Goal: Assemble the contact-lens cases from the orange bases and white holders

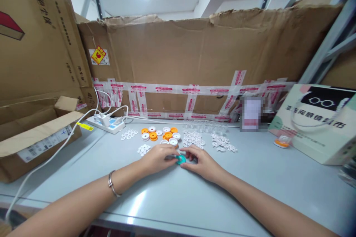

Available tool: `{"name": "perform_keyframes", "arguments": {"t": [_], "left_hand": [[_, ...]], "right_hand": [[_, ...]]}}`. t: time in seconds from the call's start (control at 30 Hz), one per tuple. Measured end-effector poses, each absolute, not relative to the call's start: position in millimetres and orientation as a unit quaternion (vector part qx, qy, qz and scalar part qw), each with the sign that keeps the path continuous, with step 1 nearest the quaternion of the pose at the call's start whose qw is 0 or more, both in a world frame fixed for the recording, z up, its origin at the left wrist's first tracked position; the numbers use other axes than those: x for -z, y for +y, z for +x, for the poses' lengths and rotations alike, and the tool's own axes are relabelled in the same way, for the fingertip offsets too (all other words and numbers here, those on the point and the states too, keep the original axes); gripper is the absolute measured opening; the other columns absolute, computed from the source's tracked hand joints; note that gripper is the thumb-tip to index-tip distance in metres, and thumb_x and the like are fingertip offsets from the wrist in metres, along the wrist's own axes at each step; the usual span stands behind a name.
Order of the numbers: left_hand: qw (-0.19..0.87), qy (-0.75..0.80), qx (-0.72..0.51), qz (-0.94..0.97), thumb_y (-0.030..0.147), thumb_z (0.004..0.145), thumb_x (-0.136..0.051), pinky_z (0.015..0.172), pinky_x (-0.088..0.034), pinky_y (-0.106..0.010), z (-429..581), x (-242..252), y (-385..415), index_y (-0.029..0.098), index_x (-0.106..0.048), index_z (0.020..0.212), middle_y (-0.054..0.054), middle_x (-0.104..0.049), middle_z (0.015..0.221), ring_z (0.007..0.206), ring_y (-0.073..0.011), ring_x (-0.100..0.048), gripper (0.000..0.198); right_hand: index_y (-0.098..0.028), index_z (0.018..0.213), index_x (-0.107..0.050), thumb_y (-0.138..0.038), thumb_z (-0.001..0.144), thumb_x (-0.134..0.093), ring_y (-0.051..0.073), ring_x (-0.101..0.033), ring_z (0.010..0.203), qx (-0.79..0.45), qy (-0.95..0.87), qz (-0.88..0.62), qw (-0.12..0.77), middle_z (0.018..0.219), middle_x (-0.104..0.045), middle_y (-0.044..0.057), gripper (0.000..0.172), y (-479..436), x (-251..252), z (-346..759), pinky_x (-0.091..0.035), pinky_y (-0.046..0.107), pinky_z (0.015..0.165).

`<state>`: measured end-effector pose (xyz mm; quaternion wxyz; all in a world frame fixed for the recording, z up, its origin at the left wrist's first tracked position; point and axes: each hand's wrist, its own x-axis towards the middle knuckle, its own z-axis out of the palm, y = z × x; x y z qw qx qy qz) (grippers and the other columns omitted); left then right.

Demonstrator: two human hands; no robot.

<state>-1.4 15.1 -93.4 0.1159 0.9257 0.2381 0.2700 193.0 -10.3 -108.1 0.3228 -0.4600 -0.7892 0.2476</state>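
My left hand (pixel 159 158) and my right hand (pixel 200 162) meet on the grey table (pixel 250 181), fingers pinched around a small teal round part (pixel 181 160). A thin dark tool-like piece shows between the left fingers, too small to name. A metal bracelet (pixel 112 186) circles my left wrist. Just beyond the hands lie several orange and white round caps (pixel 160 135) and heaps of small white plastic pieces (pixel 194 138).
A white power strip (pixel 107 123) with plugs and a cable sits at the back left beside an open cardboard box (pixel 36 137). A taped cardboard wall (pixel 194 63) closes the back. A printed paper bag (pixel 317 122) stands right, an orange cap (pixel 281 143) before it.
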Motion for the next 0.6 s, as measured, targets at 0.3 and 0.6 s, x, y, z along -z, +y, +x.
{"name": "perform_keyframes", "arguments": {"t": [0.3,0.6], "left_hand": [[0.207,0.295,-0.257,0.897,0.024,0.077,-0.059,0.065,-0.044,-0.019,-3.3,95.1,12.4,0.016,-0.065,0.090,-0.003,-0.068,0.082,0.070,-0.0125,-0.060,0.017],[0.145,0.246,-0.283,0.916,0.022,0.080,-0.056,0.070,-0.046,-0.019,-4.0,100.0,14.9,0.017,-0.066,0.087,-0.004,-0.068,0.083,0.075,-0.0128,-0.063,0.013]], "right_hand": [[-0.019,0.088,-0.060,-0.025,0.069,-0.062,0.014,-0.059,0.072,-0.255,-0.771,-0.473,0.342,0.079,-0.065,0.001,0.020,-16.2,103.9,188.7,-0.047,0.026,0.066],[-0.020,0.084,-0.065,-0.025,0.075,-0.059,0.015,-0.060,0.070,-0.238,-0.789,-0.448,0.346,0.076,-0.068,0.002,0.012,-19.0,104.7,188.3,-0.047,0.026,0.067]]}}
